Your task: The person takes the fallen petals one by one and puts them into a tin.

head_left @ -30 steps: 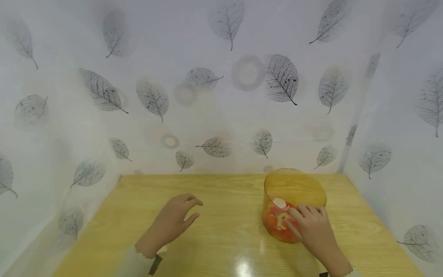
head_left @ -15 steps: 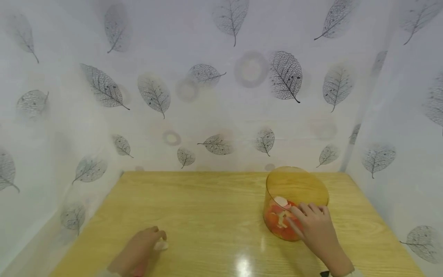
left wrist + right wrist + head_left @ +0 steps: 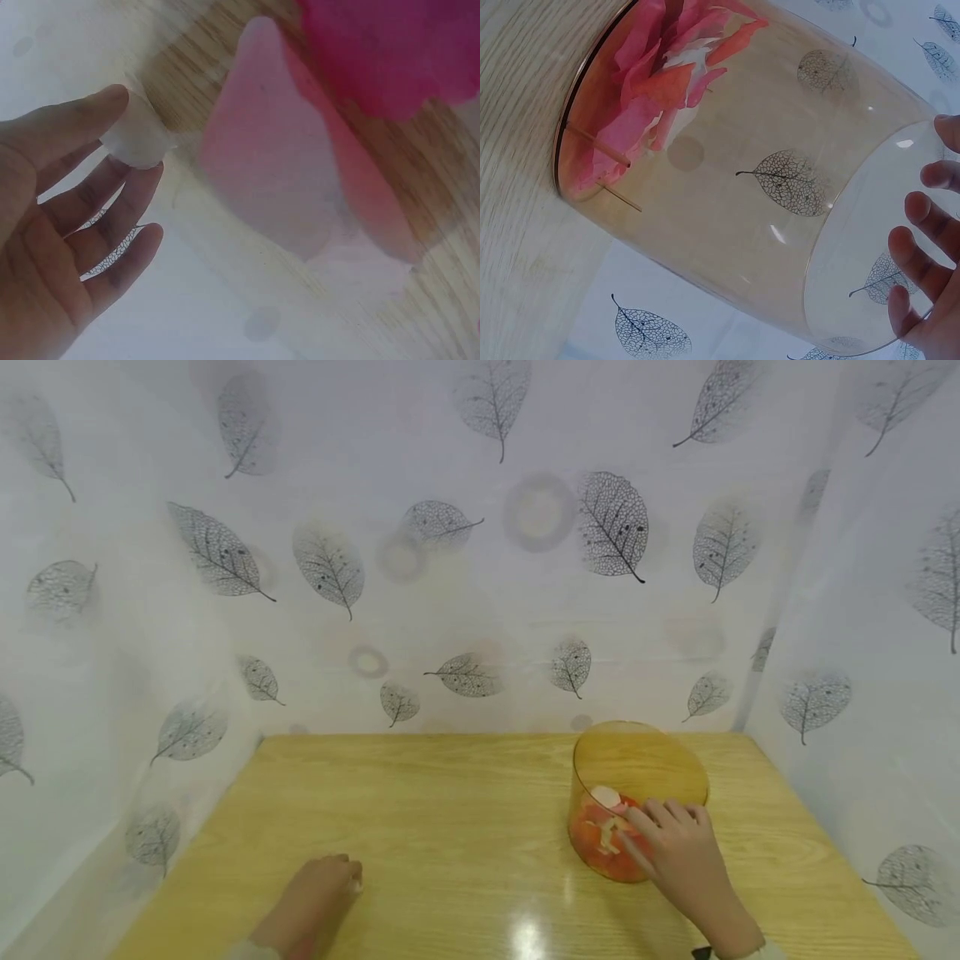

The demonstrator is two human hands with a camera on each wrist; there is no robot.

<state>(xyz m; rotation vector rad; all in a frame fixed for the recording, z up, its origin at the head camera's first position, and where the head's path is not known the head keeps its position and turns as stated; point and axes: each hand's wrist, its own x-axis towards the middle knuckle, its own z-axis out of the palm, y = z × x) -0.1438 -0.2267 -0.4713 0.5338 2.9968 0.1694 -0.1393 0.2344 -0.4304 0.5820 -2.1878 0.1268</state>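
Note:
At the left front of the table, my left hand is low over the wood. Its thumb and fingertips pinch a small white petal, mostly covered by the fingers in the head view. Beside that hand, in the left wrist view, are a pale pink petal and a magenta petal. On the right, my right hand holds the near rim of an amber see-through container, fingers over the edge. Inside the container are pink, red and white petals.
Two thin sticks, one of them a brown stick, show near the container's base in the right wrist view. The wooden table meets a pale leaf-patterned cloth at the back and both sides.
From the middle of the table, my left hand has moved toward me and to the left, then closed its fingers on the white petal. My right hand has stayed at the container's rim.

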